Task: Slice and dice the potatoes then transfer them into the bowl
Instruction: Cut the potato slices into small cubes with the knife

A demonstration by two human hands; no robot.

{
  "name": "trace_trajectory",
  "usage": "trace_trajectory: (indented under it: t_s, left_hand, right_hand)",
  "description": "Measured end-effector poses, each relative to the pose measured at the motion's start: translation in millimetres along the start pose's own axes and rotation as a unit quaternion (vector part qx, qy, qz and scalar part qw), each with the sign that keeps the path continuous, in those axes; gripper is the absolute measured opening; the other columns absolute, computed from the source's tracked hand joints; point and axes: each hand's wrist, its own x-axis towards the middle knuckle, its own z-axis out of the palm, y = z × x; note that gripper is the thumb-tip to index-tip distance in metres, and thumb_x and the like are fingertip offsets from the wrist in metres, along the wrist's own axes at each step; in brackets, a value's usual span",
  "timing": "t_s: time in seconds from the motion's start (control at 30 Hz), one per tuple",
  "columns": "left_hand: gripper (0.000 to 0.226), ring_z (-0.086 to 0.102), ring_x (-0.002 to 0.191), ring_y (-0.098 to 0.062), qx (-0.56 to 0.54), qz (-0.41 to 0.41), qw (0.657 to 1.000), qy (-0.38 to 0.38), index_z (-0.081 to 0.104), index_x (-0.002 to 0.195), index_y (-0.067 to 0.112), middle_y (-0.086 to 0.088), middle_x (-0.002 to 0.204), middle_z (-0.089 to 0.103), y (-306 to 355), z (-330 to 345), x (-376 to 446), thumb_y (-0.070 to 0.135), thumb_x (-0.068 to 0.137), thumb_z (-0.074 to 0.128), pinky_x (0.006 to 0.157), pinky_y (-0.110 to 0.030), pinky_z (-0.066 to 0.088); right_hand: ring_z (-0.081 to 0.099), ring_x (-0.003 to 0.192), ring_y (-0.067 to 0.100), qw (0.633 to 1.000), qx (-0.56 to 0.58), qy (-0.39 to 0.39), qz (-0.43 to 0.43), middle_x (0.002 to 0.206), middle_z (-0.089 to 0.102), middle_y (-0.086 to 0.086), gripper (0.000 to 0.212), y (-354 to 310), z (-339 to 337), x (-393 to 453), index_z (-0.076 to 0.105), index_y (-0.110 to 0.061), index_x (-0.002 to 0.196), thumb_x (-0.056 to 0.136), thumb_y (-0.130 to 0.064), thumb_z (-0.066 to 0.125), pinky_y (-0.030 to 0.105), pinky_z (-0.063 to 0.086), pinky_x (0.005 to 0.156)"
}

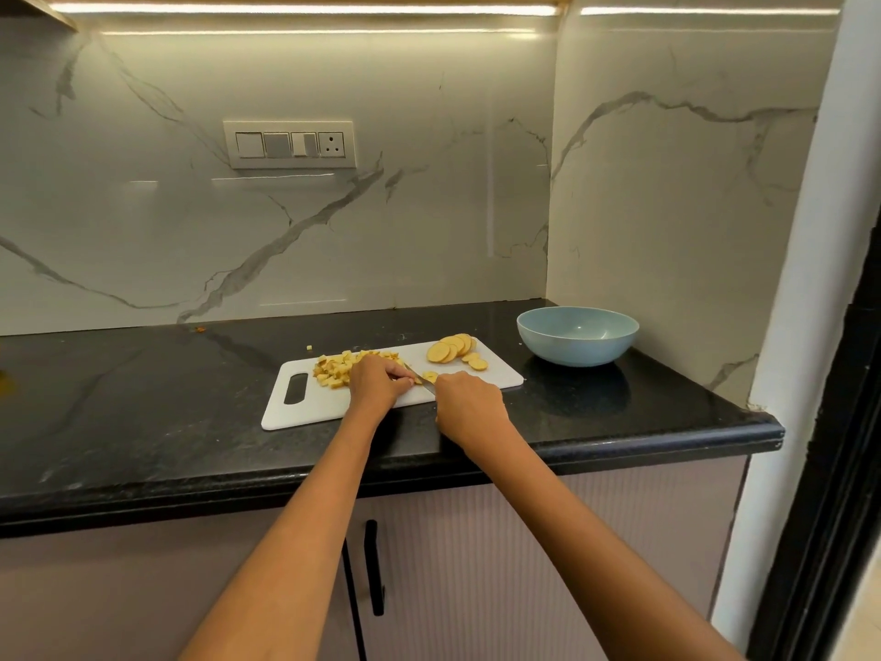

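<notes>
White cutting board (pixel 329 404) carries both curled hands: left hand (pixel 376 381) pinching potato pieces (pixel 419 380), right hand (pixel 469 405) clamped round the knife (pixel 422 377).

No text, label, brand, number or sign can be read anywhere in this view. The white wall switch panel (pixel 290 144) on the marble backsplash carries plain, unmarked switches and a socket, and the white plastic cutting board (pixel 333 403) and pale blue round bowl (pixel 577 337) show bare surfaces without print.
</notes>
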Motion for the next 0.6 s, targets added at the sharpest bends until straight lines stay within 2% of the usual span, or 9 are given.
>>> trace_trajectory:
  t_s: [0.17, 0.3, 0.47, 0.6]
  left_hand:
    - [0.013, 0.063, 0.093, -0.021, 0.0, 0.01, 1.0, 0.016, 0.074, 0.091, 0.002, -0.013, 0.095, 0.072, 1.3, 1.1, -3.6, 0.006, 0.079, 0.07, 0.075, -0.024, 0.044]
    - [0.013, 0.063, 0.093, -0.021, -0.002, 0.017, 1.0, 0.021, 0.074, 0.09, 0.003, -0.012, 0.095, 0.072, -0.8, 1.8, -3.0, 0.006, 0.079, 0.07, 0.078, -0.025, 0.044]
    - [0.012, 0.062, 0.087, -0.017, -0.001, 0.03, 0.999, 0.025, 0.074, 0.089, 0.004, -0.01, 0.093, 0.072, -1.9, 3.4, -2.5, 0.006, 0.079, 0.07, 0.073, -0.023, 0.042]
    - [0.011, 0.062, 0.085, -0.016, 0.0, 0.039, 0.999, 0.033, 0.075, 0.088, 0.004, -0.01, 0.092, 0.072, -4.1, 4.8, -0.2, 0.006, 0.078, 0.071, 0.072, -0.022, 0.041]
  right_hand:
    - [0.058, 0.103, 0.025, 1.0, -0.003, -0.002, -0.008, 0.117, 0.057, 0.012, 0.026, 1.2, -0.2, -4.3, 0.051, -0.006, 0.122, 0.098, -0.011, 0.042, 0.031, 0.044, 0.078]
    - [0.059, 0.1, 0.025, 1.0, -0.013, 0.022, -0.005, 0.115, 0.057, 0.012, 0.026, 4.5, 4.8, -9.7, 0.052, -0.006, 0.121, 0.098, -0.011, 0.04, 0.029, 0.04, 0.071]
    - [0.059, 0.101, 0.025, 1.0, 0.01, 0.029, 0.002, 0.115, 0.057, 0.012, 0.027, 5.7, 6.6, -4.0, 0.052, -0.007, 0.122, 0.098, -0.013, 0.04, 0.03, 0.043, 0.075]
    - [0.059, 0.1, 0.025, 0.995, 0.069, 0.052, 0.043, 0.112, 0.059, 0.011, 0.024, 14.7, 14.6, -1.3, 0.053, -0.009, 0.117, 0.096, -0.015, 0.042, 0.031, 0.045, 0.077]
